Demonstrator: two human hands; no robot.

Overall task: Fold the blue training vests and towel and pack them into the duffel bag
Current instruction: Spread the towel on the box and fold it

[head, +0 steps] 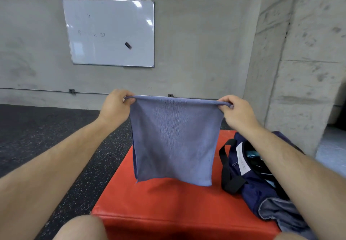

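Note:
A blue towel hangs doubled over in the air above a red padded box. My left hand pinches its upper left corner, and my right hand pinches its upper right corner, so the top edge is stretched taut between them. The lower edge hangs just above the box top. A navy duffel bag with black straps lies open on the right side of the box, partly hidden under my right forearm. Blue-grey fabric spills out at the bag's near end.
Dark speckled rubber flooring lies left of the box. A concrete wall with a whiteboard stands behind, and a concrete pillar rises at the right. My knees show at the bottom edge.

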